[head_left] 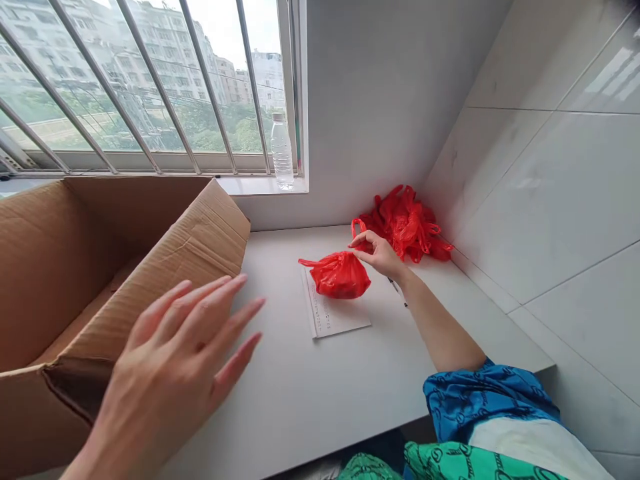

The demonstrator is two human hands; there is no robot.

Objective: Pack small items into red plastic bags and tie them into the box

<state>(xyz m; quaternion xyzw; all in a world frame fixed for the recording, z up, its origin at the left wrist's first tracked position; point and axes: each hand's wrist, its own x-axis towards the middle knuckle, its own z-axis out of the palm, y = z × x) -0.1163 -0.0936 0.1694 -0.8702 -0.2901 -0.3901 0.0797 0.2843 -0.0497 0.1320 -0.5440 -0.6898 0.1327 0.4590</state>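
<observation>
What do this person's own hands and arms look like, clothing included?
The left hand and right hand are bare, with no gloves or rings visible. The right forearm is bare up to a loose blue sleeve with dark script-like print; white cloth and green printed cloth show beside it. No left sleeve is in view.

Before you, red bag [343,277]: thin plastic, glossy, crinkled. On the bag's near side, notepad [335,316]: smooth paper. Left of the bag, carton [195,243]: matt, creased cardboard. Beyond and left of the bag, bottle [283,155]: clear, ridged plastic. Right of the bag, wall tiles [575,187]: polished; your sleeve [480,393]: wrinkled cloth.
</observation>
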